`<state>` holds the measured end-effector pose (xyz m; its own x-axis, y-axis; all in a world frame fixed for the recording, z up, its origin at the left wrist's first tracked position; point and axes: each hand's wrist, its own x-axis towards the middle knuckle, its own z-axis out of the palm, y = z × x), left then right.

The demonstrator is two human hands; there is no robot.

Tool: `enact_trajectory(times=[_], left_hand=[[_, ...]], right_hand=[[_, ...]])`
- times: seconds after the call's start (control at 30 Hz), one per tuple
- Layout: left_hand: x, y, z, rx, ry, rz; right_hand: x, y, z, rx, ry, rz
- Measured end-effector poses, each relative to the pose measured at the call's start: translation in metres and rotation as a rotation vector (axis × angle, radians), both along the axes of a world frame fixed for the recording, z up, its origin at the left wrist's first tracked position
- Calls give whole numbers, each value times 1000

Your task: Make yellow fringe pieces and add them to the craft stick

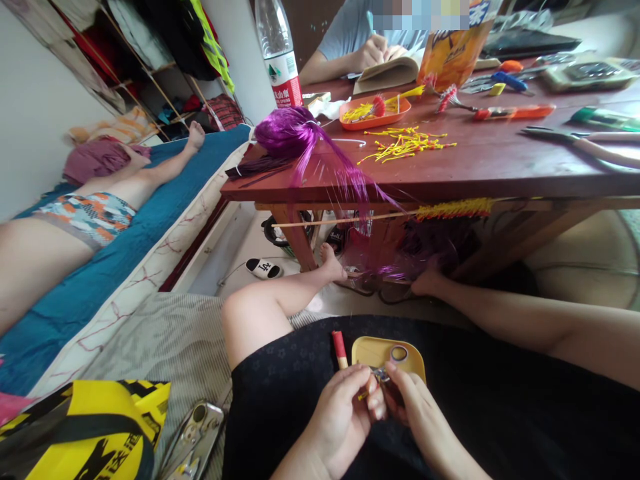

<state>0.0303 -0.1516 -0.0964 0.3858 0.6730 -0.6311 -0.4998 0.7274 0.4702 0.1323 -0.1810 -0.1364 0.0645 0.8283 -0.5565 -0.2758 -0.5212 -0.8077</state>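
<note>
The dark lap (500,407) lies open to the right, while the yellow tray (367,350), red stick (340,348) and raised knee (247,313) block ahead and left.

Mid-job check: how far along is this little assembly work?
Done, apparently: a few red tufted pieces lie in and beside the orange tray. In hand: left hand and right hand pinch a small piece over the yellow tray on the lap. Left: loose yellow strips heaped on the table, so much seems ahead.

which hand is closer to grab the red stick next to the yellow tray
Left hand, probably: the red stick lies just beyond its fingers, left of the yellow tray; the right hand sits farther across.
</note>
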Motion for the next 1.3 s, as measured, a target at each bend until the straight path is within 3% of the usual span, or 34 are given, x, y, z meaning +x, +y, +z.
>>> enact_trajectory(times=[0.8,1.3], left_hand=[[0,0,0,-3,2,-8],[-1,2,3,22,-3,-1]], right_hand=[[0,0,3,0,6,-31],[-1,-4,-11,-13,17,-69]])
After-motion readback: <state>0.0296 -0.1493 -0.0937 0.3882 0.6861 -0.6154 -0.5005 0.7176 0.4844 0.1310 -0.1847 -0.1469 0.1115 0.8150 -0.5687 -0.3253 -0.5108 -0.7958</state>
